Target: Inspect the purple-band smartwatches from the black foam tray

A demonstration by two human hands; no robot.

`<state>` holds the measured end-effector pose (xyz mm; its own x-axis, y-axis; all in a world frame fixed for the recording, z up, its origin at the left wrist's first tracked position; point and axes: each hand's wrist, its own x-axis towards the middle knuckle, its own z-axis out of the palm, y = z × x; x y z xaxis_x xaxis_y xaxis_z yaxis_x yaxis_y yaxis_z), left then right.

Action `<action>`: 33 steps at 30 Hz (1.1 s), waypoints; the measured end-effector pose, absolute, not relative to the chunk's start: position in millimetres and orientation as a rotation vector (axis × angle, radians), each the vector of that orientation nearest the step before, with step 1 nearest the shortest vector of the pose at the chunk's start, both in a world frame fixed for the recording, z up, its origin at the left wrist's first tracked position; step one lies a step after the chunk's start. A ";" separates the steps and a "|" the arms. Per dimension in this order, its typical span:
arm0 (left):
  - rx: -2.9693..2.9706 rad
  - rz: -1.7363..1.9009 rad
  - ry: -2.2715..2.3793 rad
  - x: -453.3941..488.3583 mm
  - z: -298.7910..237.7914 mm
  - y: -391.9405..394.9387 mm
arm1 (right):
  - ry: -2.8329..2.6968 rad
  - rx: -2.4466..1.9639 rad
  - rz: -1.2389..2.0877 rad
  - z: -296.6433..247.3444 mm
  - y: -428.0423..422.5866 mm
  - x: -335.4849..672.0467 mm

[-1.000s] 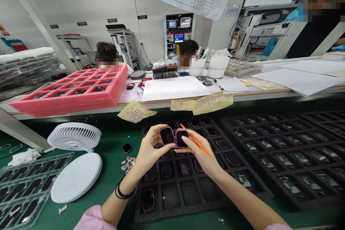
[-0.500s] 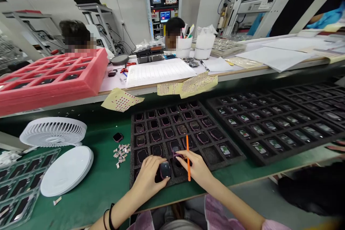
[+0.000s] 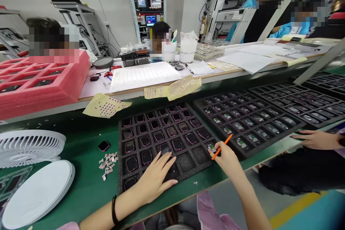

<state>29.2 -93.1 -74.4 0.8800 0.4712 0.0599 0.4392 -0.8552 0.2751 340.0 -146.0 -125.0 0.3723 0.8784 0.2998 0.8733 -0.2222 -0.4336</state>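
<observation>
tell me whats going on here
A person is working over a black foam tray of pink-rimmed watches. Their left hand rests flat over the tray, and their right hand holds an orange stick beside a green-labelled device. Another person's hand reaches in at right by a second tray.

Under the left hand [image 3: 155, 178], the tray [image 3: 201, 154] is rough, matt black foam, and the watch cases [image 3: 177, 144] in it show glossy dark glass in pink plastic frames. The orange stick [image 3: 221, 146] in the right hand [image 3: 226, 161] looks like smooth plastic. Below both hands, the green desk mat [image 3: 86, 183] is smooth with a faint sheen; left of them, the white fan [image 3: 29, 147] is matt plastic.
</observation>
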 end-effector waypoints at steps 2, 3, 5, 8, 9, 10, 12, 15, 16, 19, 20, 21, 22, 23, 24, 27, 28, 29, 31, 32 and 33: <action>2.804 0.179 0.677 28.0 -72.6 -95.5 | -1.524 -2.115 0.056 -123.3 -143.5 341.6; 2.810 0.180 0.672 26.4 -71.7 -97.3 | -1.529 -2.130 0.075 -121.3 -141.8 342.0; 2.818 0.179 0.653 23.4 -70.4 -100.3 | -1.527 -2.179 0.097 -116.0 -137.9 342.4; 2.812 0.159 0.634 23.9 -71.2 -99.1 | -1.524 -2.243 0.090 -109.5 -132.8 342.1; 2.805 0.152 0.631 25.2 -72.2 -97.2 | -1.528 -2.241 0.082 -108.7 -132.0 342.2; 2.798 0.149 0.630 26.5 -73.2 -94.8 | -1.531 -2.227 0.073 -108.4 -131.8 342.4; 2.786 0.164 0.621 27.9 -74.1 -90.6 | -1.519 -2.179 0.061 -109.2 -132.9 343.6; 2.775 0.234 0.604 25.1 -71.5 -89.6 | -1.452 -2.098 0.053 -108.7 -136.7 346.6; 2.766 0.253 0.596 23.4 -70.2 -90.7 | -1.425 -2.066 0.047 -107.0 -137.8 347.3; 2.686 0.327 0.593 21.4 -69.5 -94.4 | -1.369 -1.962 0.043 -97.0 -138.8 345.8; 2.642 0.361 0.613 22.5 -70.8 -94.8 | -1.359 -1.931 0.054 -92.8 -138.1 344.2; 2.595 0.397 0.641 24.7 -72.6 -94.3 | -1.352 -1.906 0.075 -88.6 -136.9 342.1; 2.548 0.428 0.675 27.7 -74.7 -93.0 | -1.346 -1.884 0.100 -84.8 -135.4 339.6; 2.502 0.449 0.706 31.3 -76.6 -90.9 | -1.339 -1.868 0.125 -81.5 -133.7 337.1; 2.457 0.456 0.732 35.2 -77.9 -88.2 | -1.334 -1.854 0.154 -78.7 -131.9 334.6; 2.301 0.426 0.812 45.7 -77.3 -78.1 | -1.334 -1.809 0.221 -72.9 -127.5 327.6; 2.240 0.404 0.844 48.4 -75.8 -75.1 | -1.334 -1.788 0.233 -71.3 -126.5 325.5; 2.181 0.381 0.871 50.7 -74.3 -72.8 | -1.333 -1.766 0.242 -69.9 -125.6 323.4; 2.091 0.343 0.908 53.9 -72.1 -70.3 | -1.321 -1.723 0.254 -67.0 -124.0 319.0; 2.070 0.328 0.917 54.7 -71.9 -70.3 | -1.318 -1.708 0.262 -65.6 -123.1 316.6; 2.066 0.318 0.921 54.8 -72.2 -71.0 | -1.317 -1.699 0.269 -64.3 -122.2 314.1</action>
<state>54.8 -71.0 -72.2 0.6988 0.7088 -0.0965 0.4982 -0.3854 0.7767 314.1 -122.2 -64.3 0.3986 0.8472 0.3513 0.6414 0.0163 -0.7670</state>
